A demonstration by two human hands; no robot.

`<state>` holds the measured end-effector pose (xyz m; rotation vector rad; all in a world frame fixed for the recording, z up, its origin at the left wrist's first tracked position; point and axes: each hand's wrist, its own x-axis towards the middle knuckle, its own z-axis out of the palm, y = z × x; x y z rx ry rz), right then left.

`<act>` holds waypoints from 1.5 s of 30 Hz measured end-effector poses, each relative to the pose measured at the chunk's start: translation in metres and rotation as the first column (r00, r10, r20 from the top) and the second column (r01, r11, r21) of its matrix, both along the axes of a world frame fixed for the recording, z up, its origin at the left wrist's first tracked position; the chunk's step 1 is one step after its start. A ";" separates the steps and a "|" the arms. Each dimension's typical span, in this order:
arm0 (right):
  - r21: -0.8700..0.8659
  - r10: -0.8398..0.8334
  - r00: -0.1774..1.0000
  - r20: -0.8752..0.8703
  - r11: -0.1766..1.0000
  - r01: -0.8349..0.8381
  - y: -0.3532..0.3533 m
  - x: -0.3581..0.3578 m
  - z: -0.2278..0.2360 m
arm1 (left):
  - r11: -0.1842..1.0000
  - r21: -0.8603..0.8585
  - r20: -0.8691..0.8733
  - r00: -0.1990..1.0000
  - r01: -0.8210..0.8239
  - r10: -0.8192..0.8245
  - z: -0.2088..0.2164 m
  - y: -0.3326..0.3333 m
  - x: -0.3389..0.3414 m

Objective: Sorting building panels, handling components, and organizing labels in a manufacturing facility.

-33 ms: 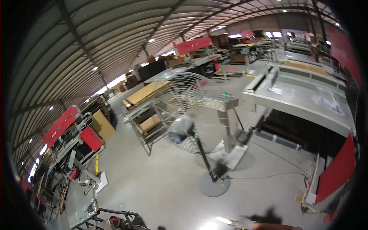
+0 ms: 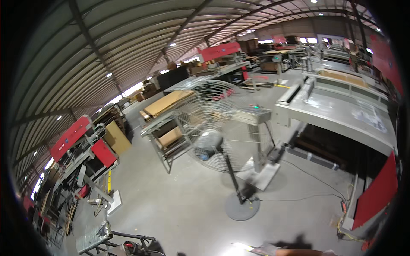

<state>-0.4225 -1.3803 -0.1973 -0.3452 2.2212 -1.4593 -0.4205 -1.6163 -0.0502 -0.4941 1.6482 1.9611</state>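
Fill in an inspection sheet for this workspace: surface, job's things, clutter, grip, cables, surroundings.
Surface: grey floor, with bright glare at the lower edge near the hand.
Job's things: a thin pale item at the right hand; too blurred to identify.
Clutter: a pedestal fan stands on the floor; brown boards lie on a table behind it.
Grip: right hand at the lower edge, its hold unclear; left hand not in view.
Cables: a thin dark cable runs across the floor from near the fan's base toward the right.
Surroundings: a large grey machine at right, a red panel below it, and a curved ribbed roof overhead.
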 end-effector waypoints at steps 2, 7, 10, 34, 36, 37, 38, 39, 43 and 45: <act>0.219 0.341 0.743 -0.575 0.940 -0.262 -0.077 -0.057 -0.020 | 0.995 -0.016 -0.032 0.994 -0.102 0.101 0.009 -0.057 -0.031; -0.109 0.324 0.888 0.326 0.946 -0.305 -0.220 -0.168 0.119 | 0.952 0.015 -0.024 0.951 -0.307 0.307 0.005 -0.170 -0.119; -0.046 0.323 0.870 0.374 0.943 -0.330 -0.272 -0.235 0.125 | 0.927 0.026 -0.029 0.926 -0.375 0.375 -0.001 -0.228 -0.181; -0.077 0.322 0.860 0.395 0.945 -0.319 -0.683 -0.815 0.163 | 0.933 0.041 -0.072 0.930 -0.358 0.360 0.006 -0.669 -0.793; -0.069 0.267 0.873 0.409 0.963 -0.262 -0.698 -0.859 0.163 | 0.960 0.044 -0.082 0.957 -0.276 0.279 0.006 -0.683 -0.861; -0.062 0.253 0.875 0.412 0.966 -0.250 -0.706 -0.883 0.158 | 0.969 0.044 -0.090 0.965 -0.243 0.246 0.004 -0.689 -0.894; -0.061 0.248 0.873 0.419 0.968 -0.245 -0.714 -0.906 0.153 | 0.976 0.041 -0.098 0.971 -0.215 0.218 0.001 -0.692 -0.926; -0.057 0.254 0.868 0.427 0.965 -0.254 -0.721 -0.932 0.146 | 0.981 0.044 -0.094 0.976 -0.191 0.194 -0.003 -0.694 -0.957; -0.058 0.341 0.848 0.405 0.935 -0.349 -0.759 -1.048 0.132 | 0.987 0.050 -0.065 0.986 -0.151 0.154 -0.007 -0.708 -1.071; -0.041 0.446 0.829 0.338 0.887 -0.461 -0.771 -1.117 0.132 | 0.986 0.056 -0.062 0.985 -0.158 0.161 -0.005 -0.715 -1.130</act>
